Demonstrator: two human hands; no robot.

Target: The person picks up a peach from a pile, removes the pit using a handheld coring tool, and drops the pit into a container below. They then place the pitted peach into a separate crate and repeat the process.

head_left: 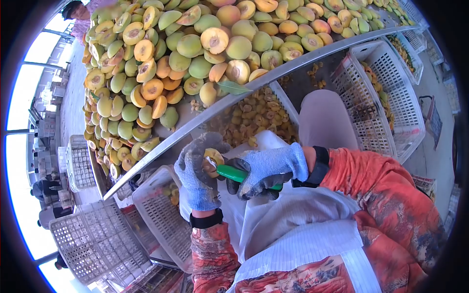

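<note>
My left hand (pixel 198 168), in a blue and dark-coated glove, is closed around a peach half (pixel 213 157), cut face turned toward my right hand. In the same kind of glove, my right hand (pixel 266 171) grips a pitting knife (pixel 233 173) by its green handle. The knife's curved metal tip sits against the middle of the cut face. Just beyond my hands is the metal table edge (pixel 215 115), with many halved peaches (pixel 190 46) heaped behind it. Below the edge, small orange-brown pieces (pixel 251 117) fill a container near my lap.
White plastic crates (pixel 391 88) with fruit pieces stand at the right. Another crate (pixel 166 215) stands beside my left arm, and an upturned-looking crate (pixel 97 239) is farther left. A green leaf (pixel 233 88) lies at the table edge. Another person (pixel 78 14) is at the far left.
</note>
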